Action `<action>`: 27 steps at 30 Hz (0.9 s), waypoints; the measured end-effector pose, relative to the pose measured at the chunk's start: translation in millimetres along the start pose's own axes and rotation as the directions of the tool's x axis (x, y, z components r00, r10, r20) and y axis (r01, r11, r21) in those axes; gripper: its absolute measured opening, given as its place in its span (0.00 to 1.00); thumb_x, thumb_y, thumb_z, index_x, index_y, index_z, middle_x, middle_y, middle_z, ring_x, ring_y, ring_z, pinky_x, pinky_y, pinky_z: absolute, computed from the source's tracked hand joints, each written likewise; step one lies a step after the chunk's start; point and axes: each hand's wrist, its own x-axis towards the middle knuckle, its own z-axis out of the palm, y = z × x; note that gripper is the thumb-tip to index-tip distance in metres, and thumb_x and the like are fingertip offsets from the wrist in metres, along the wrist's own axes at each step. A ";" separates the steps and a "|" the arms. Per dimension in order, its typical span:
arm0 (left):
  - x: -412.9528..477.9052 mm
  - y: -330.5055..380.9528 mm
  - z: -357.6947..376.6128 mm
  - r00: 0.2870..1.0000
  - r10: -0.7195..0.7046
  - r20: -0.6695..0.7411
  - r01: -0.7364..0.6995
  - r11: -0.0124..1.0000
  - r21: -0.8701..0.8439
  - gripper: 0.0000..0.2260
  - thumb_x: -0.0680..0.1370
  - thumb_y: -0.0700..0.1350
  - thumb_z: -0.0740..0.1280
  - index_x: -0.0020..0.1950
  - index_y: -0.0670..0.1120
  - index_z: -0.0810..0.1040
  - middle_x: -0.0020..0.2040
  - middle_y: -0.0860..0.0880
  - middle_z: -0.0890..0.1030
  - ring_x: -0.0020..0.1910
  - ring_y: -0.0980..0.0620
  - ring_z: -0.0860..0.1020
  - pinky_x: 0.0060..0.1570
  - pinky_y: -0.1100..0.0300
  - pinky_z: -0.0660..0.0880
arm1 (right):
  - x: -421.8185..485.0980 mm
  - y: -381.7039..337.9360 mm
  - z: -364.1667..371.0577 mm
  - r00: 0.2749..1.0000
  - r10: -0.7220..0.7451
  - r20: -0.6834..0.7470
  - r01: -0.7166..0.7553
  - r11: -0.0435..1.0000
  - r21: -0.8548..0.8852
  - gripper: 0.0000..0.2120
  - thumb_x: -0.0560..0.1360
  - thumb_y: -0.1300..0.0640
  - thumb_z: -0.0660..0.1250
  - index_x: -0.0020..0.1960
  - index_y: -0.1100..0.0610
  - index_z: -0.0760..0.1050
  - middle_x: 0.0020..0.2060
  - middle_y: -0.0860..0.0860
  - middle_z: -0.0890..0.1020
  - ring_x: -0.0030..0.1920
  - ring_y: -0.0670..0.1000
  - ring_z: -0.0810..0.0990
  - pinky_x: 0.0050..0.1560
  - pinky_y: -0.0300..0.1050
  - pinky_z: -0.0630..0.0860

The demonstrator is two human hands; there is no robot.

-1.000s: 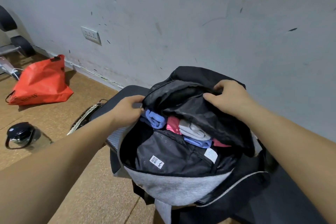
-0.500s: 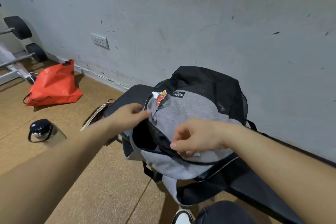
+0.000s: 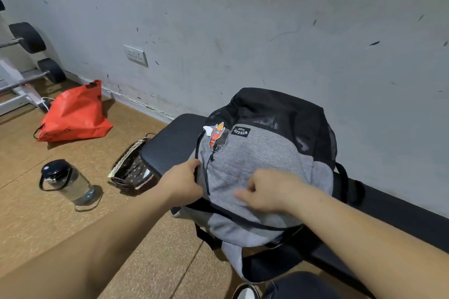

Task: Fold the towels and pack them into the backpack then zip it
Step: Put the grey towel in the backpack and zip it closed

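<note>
A grey and black backpack [image 3: 257, 153] lies on a black padded bench [image 3: 170, 143], its grey front flap pulled over the opening. No towels show; the flap hides the inside. A dark zip line runs down the left side and along the front edge. My left hand [image 3: 182, 182] grips the backpack's left edge beside that line. My right hand [image 3: 264, 189] rests on the grey front with its fingers curled into the fabric and the thumb pointing left. A red and blue charm hangs near the top of the flap.
On the cork floor to the left lie a red bag [image 3: 73, 114], a clear bottle with a black lid [image 3: 68, 182] and a patterned pouch [image 3: 132, 172] against the bench end. Dumbbells [image 3: 31, 39] sit far left. A grey wall stands close behind the bench.
The backpack stood open with rolled towels showing one second ago. The grey flap has since been pulled over them, and my right hand has slid lower and further left on the front.
</note>
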 end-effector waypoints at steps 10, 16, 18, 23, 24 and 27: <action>43.0 -24.5 -28.4 0.996 0.009 -0.084 -0.022 0.987 -0.158 0.11 0.77 0.44 0.67 0.60 0.51 0.80 0.50 0.49 0.86 0.48 0.47 0.86 0.47 0.52 0.84 | 65.6 7.7 17.2 0.931 -0.101 -0.352 0.052 0.988 -0.145 0.40 0.77 0.30 0.59 0.83 0.39 0.48 0.84 0.55 0.40 0.83 0.62 0.38 0.82 0.61 0.39; 104.8 -24.3 -29.8 0.975 0.172 -0.144 -0.183 0.980 -0.071 0.26 0.76 0.40 0.68 0.74 0.54 0.75 0.68 0.53 0.82 0.64 0.49 0.80 0.63 0.56 0.76 | 81.1 13.3 13.0 0.914 -0.107 -0.392 0.006 0.968 -0.251 0.45 0.74 0.23 0.55 0.82 0.37 0.38 0.84 0.53 0.37 0.82 0.62 0.32 0.79 0.68 0.32; 119.7 -25.1 -30.6 0.967 0.189 -0.169 -0.203 0.977 -0.066 0.27 0.76 0.37 0.65 0.73 0.55 0.77 0.66 0.52 0.83 0.66 0.49 0.80 0.65 0.54 0.77 | 83.7 16.3 12.6 0.912 -0.113 -0.393 0.010 0.967 -0.254 0.44 0.74 0.22 0.52 0.82 0.37 0.40 0.84 0.53 0.38 0.82 0.62 0.32 0.79 0.68 0.33; 147.0 -29.1 -32.1 0.960 0.243 -0.141 -0.250 0.968 -0.030 0.19 0.76 0.47 0.71 0.66 0.61 0.83 0.58 0.56 0.86 0.59 0.54 0.83 0.59 0.54 0.80 | 96.4 3.2 8.2 0.866 -0.211 -0.453 0.088 0.957 -0.278 0.39 0.74 0.21 0.44 0.82 0.33 0.45 0.85 0.52 0.42 0.83 0.63 0.36 0.79 0.70 0.36; 152.2 -30.1 -32.4 0.959 0.248 -0.140 -0.254 0.967 -0.024 0.17 0.76 0.48 0.73 0.64 0.60 0.84 0.57 0.55 0.86 0.57 0.54 0.83 0.58 0.53 0.81 | 101.1 -2.6 7.8 0.880 -0.195 -0.434 0.087 0.963 -0.256 0.40 0.73 0.20 0.44 0.81 0.32 0.42 0.85 0.51 0.43 0.83 0.62 0.36 0.78 0.71 0.36; 166.8 -29.2 -31.7 0.957 0.246 -0.154 -0.248 0.969 0.003 0.12 0.75 0.50 0.73 0.58 0.56 0.86 0.53 0.55 0.87 0.54 0.53 0.84 0.56 0.53 0.82 | 113.3 -14.2 10.9 0.922 -0.116 -0.369 0.035 0.975 -0.221 0.42 0.70 0.17 0.43 0.81 0.30 0.43 0.85 0.49 0.49 0.83 0.64 0.40 0.77 0.73 0.33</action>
